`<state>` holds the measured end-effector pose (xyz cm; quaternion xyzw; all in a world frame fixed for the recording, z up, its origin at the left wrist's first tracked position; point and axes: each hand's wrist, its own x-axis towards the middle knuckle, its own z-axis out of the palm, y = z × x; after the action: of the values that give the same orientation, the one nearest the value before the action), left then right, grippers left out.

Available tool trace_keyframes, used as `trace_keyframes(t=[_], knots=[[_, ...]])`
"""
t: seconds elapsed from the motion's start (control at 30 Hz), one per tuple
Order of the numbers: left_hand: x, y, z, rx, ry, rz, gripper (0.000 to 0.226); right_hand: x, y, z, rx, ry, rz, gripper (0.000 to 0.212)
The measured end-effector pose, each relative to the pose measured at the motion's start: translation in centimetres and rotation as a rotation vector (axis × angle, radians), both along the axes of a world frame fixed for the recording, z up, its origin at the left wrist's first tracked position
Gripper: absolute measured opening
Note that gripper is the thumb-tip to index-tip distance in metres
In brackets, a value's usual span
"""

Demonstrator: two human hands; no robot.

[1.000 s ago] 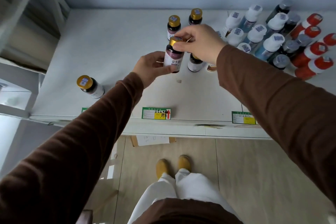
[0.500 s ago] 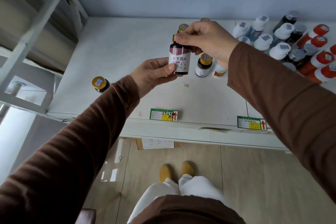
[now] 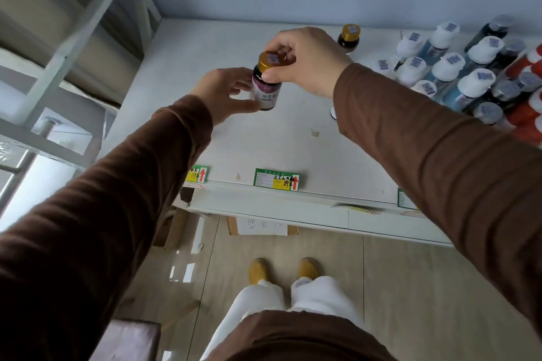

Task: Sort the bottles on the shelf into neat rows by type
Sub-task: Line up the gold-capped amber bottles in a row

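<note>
- Head view: the right hand (image 3: 305, 60) curls over the gold cap of a dark bottle (image 3: 266, 82), thumb and fingers pinching the cap from above.
- The left hand (image 3: 225, 94) cups the bottle's lower body from the left, its thumb pressed on the label near the base and its fingers partly spread behind.
- The bottle is upright, slightly tilted, held above the white shelf (image 3: 278, 143) at its left-middle part, with its label facing the camera.
- A second gold-capped bottle (image 3: 349, 36) stands near the back wall, just right of the right hand; another bottle (image 3: 333, 112) is mostly hidden under the right sleeve.
- White-capped bottles (image 3: 445, 67) stand in rows at the right, with grey-capped ones (image 3: 504, 91) and red ones (image 3: 525, 117) beyond, cut off by the frame edge.
- Compared with half a second ago, the bottle sits lower and more to the left, the right hand now grips the cap fully, and the gold-capped bottle at the far left is hidden or out of sight.
- Open shelf lies left of and in front of the held bottle, up to the front edge with its price tag (image 3: 277, 179); a shelf frame (image 3: 88, 17) bounds the left side.
</note>
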<state>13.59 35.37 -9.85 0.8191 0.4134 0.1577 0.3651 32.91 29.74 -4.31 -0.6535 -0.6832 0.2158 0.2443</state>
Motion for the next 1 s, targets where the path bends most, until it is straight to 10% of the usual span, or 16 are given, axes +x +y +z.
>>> trace_keyframes(t=[0.43, 1.0], knots=[[-12.3, 9.6, -1.4, 0.295, 0.454, -0.008, 0.042, -12.5, 6.9, -3.9, -0.088, -0.141, -0.059, 0.040], [-15.8, 14.9, -6.7, 0.215, 0.476, -0.040, 0.039, -18.5, 11.9, -8.5, -0.221, -0.276, -0.094, 0.045]])
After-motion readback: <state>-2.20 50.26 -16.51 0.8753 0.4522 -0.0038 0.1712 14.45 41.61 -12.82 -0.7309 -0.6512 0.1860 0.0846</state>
